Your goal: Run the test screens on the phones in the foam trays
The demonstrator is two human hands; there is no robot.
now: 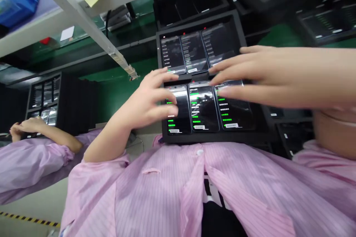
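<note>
Sitting at twelve o'clock from me in the head view, the black tray (pixel 178 139) holds six phones in two rows of three. Taking the tray as the dial, twelve pointing away from me, my left hand (pixel 151 100) is at nine o'clock, thumb and fingers apart over the front left phone (pixel 182 116) at seven. My right hand (pixel 258 76) is at three o'clock, fingers stretched out and spread over the front right phone (pixel 236 114) at five and the near end of the back right phone (pixel 219 42) at one. I cannot tell whether any fingertip touches glass. The front middle phone (pixel 204 110), at six, lies between my hands, showing green and white text. The back left phone (pixel 174 55) at eleven and back middle phone (pixel 194 52) at twelve show small lines on dark screens. Well off at nine o'clock is a co-worker's hand (pixel 32 124); a pale post (pixel 91 22) slants down from ten.
</note>
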